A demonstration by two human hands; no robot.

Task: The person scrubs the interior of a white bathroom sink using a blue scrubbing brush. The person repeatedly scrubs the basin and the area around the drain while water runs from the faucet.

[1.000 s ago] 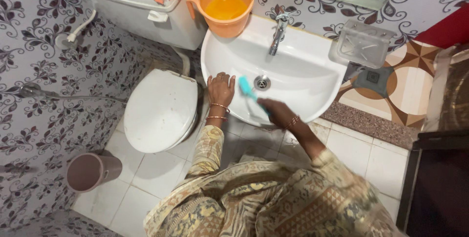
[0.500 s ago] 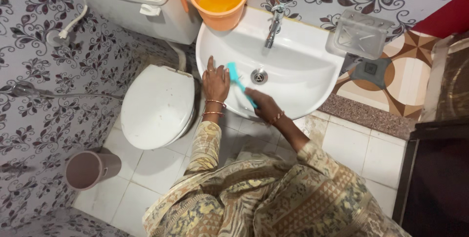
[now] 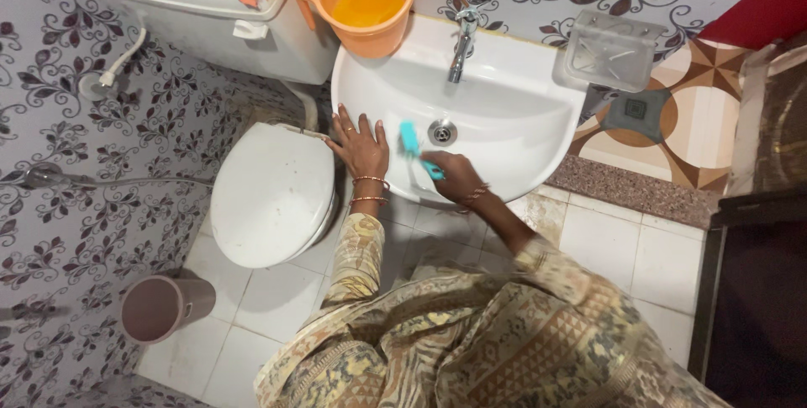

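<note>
My right hand [image 3: 451,176] grips a turquoise brush [image 3: 413,144] whose head lies inside the white wash basin [image 3: 513,114], just left of the metal drain [image 3: 442,131]. My left hand [image 3: 361,145] rests flat with fingers spread on the basin's front left rim. Both wrists wear bangles. A chrome tap [image 3: 462,42] stands at the back of the basin.
An orange mug [image 3: 361,0] with yellow liquid sits on the basin's back left corner. A clear soap dish [image 3: 609,48] is on the wall to the right. The white toilet [image 3: 271,192] with closed lid is left, and a pink bin [image 3: 160,307] stands on the tiled floor.
The view has shifted so the basin sits further left and lower. The brush has slid from the basin's middle toward its left inner wall; my left hand stays on the rim.
</note>
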